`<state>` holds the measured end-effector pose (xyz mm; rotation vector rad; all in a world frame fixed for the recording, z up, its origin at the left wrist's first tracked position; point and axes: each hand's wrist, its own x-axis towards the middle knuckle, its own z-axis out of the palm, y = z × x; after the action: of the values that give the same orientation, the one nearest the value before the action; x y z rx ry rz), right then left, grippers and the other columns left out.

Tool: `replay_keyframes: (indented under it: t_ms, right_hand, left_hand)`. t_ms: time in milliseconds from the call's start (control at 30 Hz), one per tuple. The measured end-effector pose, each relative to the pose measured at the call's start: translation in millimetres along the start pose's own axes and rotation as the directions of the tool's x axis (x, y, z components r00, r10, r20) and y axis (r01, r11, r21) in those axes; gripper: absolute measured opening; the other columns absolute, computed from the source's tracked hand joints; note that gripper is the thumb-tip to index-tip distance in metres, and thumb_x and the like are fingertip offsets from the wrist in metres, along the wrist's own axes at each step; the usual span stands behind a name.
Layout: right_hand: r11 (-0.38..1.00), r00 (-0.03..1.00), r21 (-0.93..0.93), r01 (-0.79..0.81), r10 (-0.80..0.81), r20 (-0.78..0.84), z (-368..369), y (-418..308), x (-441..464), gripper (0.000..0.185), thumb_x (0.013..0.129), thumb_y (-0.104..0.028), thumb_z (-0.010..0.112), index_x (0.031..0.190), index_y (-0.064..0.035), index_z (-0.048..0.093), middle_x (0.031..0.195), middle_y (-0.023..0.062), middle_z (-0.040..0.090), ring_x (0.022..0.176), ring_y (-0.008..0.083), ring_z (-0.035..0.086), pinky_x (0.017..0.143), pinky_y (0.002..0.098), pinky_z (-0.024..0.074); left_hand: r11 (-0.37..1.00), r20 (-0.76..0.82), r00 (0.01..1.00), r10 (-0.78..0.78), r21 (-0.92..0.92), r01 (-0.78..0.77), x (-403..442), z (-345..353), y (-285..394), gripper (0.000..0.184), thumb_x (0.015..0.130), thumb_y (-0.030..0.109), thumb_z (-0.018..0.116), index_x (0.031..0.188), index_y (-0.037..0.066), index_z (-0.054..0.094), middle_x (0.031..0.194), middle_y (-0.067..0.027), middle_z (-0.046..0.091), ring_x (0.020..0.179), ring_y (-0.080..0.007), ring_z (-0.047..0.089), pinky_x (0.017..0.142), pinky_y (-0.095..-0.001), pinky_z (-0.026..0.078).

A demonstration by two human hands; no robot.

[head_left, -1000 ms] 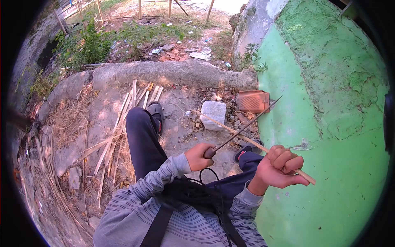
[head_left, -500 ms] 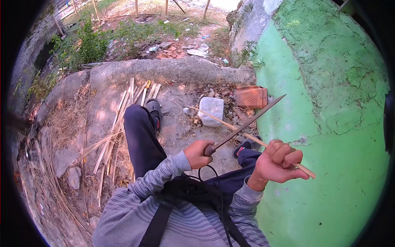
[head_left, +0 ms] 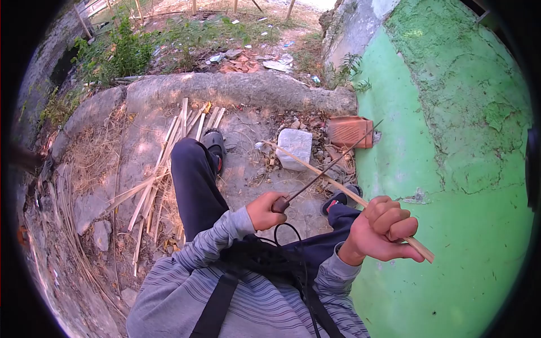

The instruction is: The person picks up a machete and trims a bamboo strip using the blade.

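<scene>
My left hand (head_left: 265,211) is wrapped round the dark handle of a long knife (head_left: 280,204), its thin blade pointing up and to the right. Near the green wall, my right hand (head_left: 386,225) grips a slim pale strip of wood or bamboo (head_left: 420,249), whose short end sticks out past my thumb. The strip's long part slants away to the upper left, reaching a whitish stone block (head_left: 295,149). Blade and strip cross in view between my hands; whether they touch, I cannot tell.
More split strips (head_left: 147,197) lie piled on the ground to the left of my bent leg. A red-orange hollow brick (head_left: 350,132) rests against the green wall (head_left: 445,270). A low, rough kerb (head_left: 225,90) runs across beyond my feet.
The knife has turned, so its blade now looks thinner, edge towards me. The strip has rolled slightly in my right hand and shows a wider face. The view has shifted a little.
</scene>
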<state>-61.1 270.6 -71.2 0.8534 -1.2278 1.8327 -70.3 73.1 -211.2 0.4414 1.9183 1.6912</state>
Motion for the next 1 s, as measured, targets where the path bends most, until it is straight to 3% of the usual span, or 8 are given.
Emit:
replay_keyframes:
  t_ms: [67,167,400,467,600,767,867,1000]
  right_hand:
    - [1.000,1.000,-0.016,-0.009,0.009,-0.017,0.5,-0.1,0.3,0.065,0.093,-0.071,0.029,0.063,-0.0134,0.027,0.043,-0.0045,0.022,0.035,0.0045,0.011,0.035,0.0226,0.0092]
    - [0.999,0.998,-0.035,-0.011,0.008,-0.064,-3.5,-4.3,-1.3,0.064,0.093,-0.071,0.028,0.063,-0.0141,0.027,0.043,-0.0047,0.021,0.036,0.0046,0.010,0.036,0.0228,0.0086]
    - [0.999,0.991,-0.025,-0.023,0.020,-0.133,-13.6,-9.2,-5.2,0.064,0.092,-0.073,0.026,0.063,-0.0153,0.025,0.043,-0.0050,0.020,0.039,0.0050,0.008,0.037,0.0236,0.0075]
    - [0.999,0.990,-0.027,-0.027,0.023,-0.136,-10.6,-9.0,-7.3,0.064,0.092,-0.073,0.026,0.063,-0.0153,0.025,0.043,-0.0050,0.020,0.039,0.0050,0.008,0.037,0.0237,0.0075]
    - [0.998,0.982,-0.056,-0.032,0.021,-0.189,-15.3,-13.0,-8.5,0.065,0.092,-0.073,0.026,0.063,-0.0151,0.025,0.043,-0.0049,0.020,0.039,0.0051,0.008,0.037,0.0237,0.0075]
    - [0.999,0.992,-0.049,-0.018,0.011,-0.127,-13.8,-13.9,-10.7,0.065,0.092,-0.072,0.026,0.063,-0.0146,0.025,0.043,-0.0049,0.020,0.038,0.0050,0.009,0.037,0.0234,0.0084]
    - [0.999,0.997,-0.049,-0.013,0.010,-0.073,-7.2,-10.3,-8.1,0.065,0.093,-0.072,0.026,0.063,-0.0143,0.025,0.043,-0.0048,0.020,0.037,0.0050,0.010,0.037,0.0233,0.0090]
    - [0.999,0.992,-0.039,-0.019,0.014,-0.123,-10.1,-9.7,-6.1,0.064,0.093,-0.071,0.027,0.063,-0.0144,0.025,0.043,-0.0046,0.021,0.037,0.0050,0.010,0.036,0.0235,0.0093]
  left_hand:
    - [0.985,-0.033,0.985,0.171,0.023,-0.170,4.7,7.7,-8.1,0.023,0.069,0.011,0.063,0.085,-0.002,0.054,0.066,-0.0131,0.052,0.063,-0.0225,0.053,0.059,-0.0383,0.043]
    - [0.998,0.128,0.991,0.033,0.042,-0.039,20.5,0.4,-30.4,0.024,0.068,0.012,0.063,0.087,-0.002,0.055,0.066,-0.0139,0.054,0.062,-0.0271,0.052,0.062,-0.0387,0.044]
    - [0.986,0.064,0.992,0.105,0.124,-0.112,8.6,14.4,-5.7,0.028,0.070,0.010,0.066,0.093,-0.001,0.057,0.069,-0.0122,0.054,0.063,-0.0254,0.052,0.063,-0.0366,0.045]
    - [0.908,-0.151,0.901,0.407,0.175,-0.381,7.2,20.7,-12.7,0.024,0.069,0.010,0.064,0.087,-0.002,0.054,0.065,-0.0121,0.053,0.061,-0.0268,0.050,0.060,-0.0384,0.043]
    - [0.985,-0.025,0.998,0.061,0.162,-0.056,27.7,3.6,-47.2,0.020,0.067,0.011,0.063,0.078,-0.001,0.051,0.063,-0.0114,0.051,0.057,-0.0240,0.046,0.054,-0.0422,0.038]
    - [0.939,-0.005,1.000,-0.024,0.342,0.024,24.0,-4.2,-47.9,0.024,0.067,0.011,0.064,0.086,-0.002,0.056,0.066,-0.0125,0.053,0.062,-0.0232,0.054,0.059,-0.0390,0.044]
    - [0.971,-0.051,0.977,0.205,0.134,-0.197,3.0,8.4,-21.7,0.048,0.070,0.015,0.070,0.114,-0.001,0.059,0.076,-0.0127,0.058,0.077,-0.0252,0.059,0.072,-0.0369,0.046]
    - [0.963,-0.063,0.995,0.071,0.265,-0.052,23.4,2.8,-40.8,0.035,0.073,0.011,0.067,0.106,0.001,0.061,0.073,-0.0106,0.056,0.073,-0.0242,0.058,0.068,-0.0371,0.046]
